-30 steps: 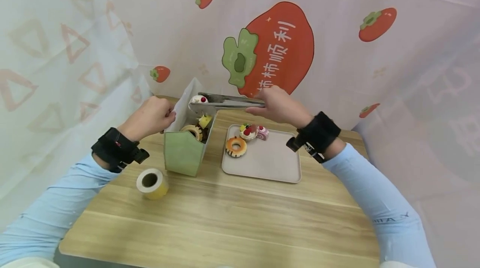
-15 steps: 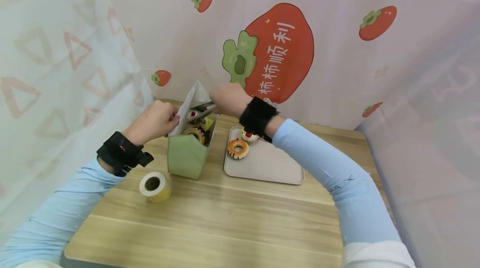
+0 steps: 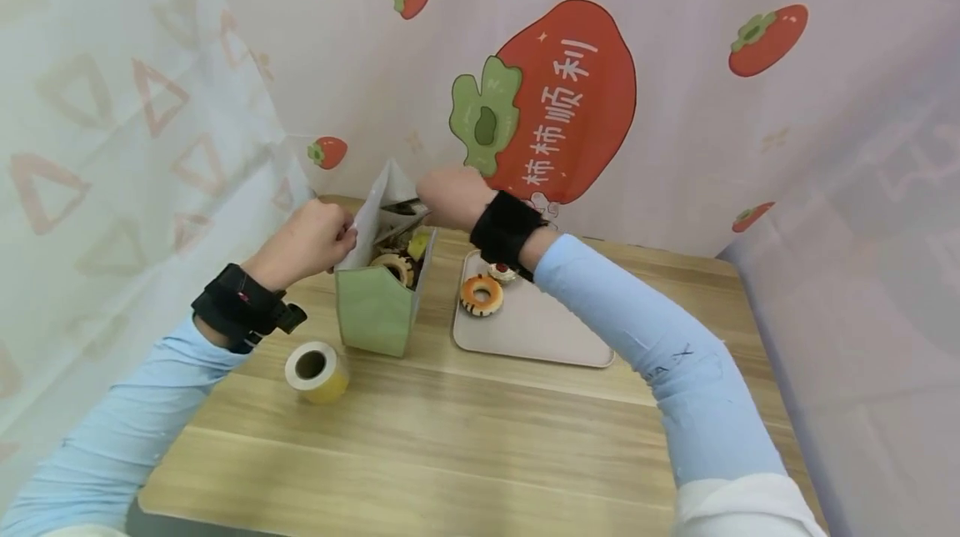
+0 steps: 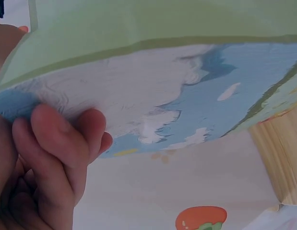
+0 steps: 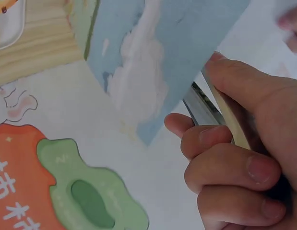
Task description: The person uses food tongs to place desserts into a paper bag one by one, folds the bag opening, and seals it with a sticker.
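Past the white-faced yellow roll (image 3: 317,385), at one o'clock, pinches the pale-green paper bag (image 3: 375,312) with left grip (image 3: 309,241); with right grip (image 3: 453,197), at the bag's two o'clock, clasps silver metal tongs (image 5: 231,115). Could tip the bag by levering them sideways.

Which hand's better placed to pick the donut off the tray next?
Likely the right hand: it holds the tongs and is nearer the donut. The left hand holds the edge of the bag, farther off.
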`<action>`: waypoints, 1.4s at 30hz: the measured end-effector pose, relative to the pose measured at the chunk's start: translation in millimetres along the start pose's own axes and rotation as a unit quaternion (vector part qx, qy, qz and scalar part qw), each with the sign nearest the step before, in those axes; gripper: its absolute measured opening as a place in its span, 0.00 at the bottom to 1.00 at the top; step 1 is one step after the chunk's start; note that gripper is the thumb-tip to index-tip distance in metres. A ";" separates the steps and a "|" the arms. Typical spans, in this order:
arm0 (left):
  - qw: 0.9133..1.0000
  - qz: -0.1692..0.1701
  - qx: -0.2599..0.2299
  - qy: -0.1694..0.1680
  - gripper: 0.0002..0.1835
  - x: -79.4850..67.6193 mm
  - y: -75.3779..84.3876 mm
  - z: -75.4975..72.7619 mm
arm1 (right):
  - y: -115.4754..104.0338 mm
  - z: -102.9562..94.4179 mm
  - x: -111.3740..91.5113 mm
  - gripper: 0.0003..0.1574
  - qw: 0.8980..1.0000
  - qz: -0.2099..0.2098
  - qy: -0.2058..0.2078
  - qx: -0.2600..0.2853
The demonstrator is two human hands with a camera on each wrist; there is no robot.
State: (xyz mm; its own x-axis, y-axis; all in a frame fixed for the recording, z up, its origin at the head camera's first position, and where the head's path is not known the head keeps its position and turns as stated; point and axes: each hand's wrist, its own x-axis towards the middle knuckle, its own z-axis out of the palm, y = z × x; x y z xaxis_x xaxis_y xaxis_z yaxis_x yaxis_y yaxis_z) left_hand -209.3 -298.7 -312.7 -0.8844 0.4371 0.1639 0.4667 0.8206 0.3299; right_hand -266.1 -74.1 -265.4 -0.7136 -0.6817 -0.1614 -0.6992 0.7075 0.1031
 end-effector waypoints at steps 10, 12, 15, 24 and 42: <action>1.000 0.007 -0.005 0.008 0.20 -0.6 -2.0 -0.6 | 43.0 -6.2 -79.0 0.21 0.990 0.061 0.057 0.114; 1.000 0.011 -0.003 0.009 0.20 -0.4 -2.3 -0.6 | 49.5 -1.3 -94.4 0.21 0.982 0.074 0.079 0.153; 1.000 0.010 -0.002 0.008 0.20 1.0 -1.6 -2.8 | 60.4 7.8 -115.0 0.28 0.963 0.066 0.137 0.222; 1.000 0.001 -0.006 0.001 0.18 0.9 -1.0 -2.9 | 96.7 54.3 -172.2 0.22 0.941 0.147 0.134 0.274; 1.000 -0.005 0.001 0.003 0.20 -2.2 1.2 -5.6 | 156.1 171.9 -198.1 0.22 0.963 0.196 0.031 0.182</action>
State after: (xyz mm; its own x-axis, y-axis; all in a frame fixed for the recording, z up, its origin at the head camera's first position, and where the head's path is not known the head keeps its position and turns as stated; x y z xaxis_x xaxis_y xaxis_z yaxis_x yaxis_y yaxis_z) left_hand -206.9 -300.8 -307.5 -0.8886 0.4276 0.1661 0.4587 0.8252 0.3298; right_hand -226.3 203.5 -386.0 -0.9287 -0.3507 -0.1205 -0.3220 0.9237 -0.2075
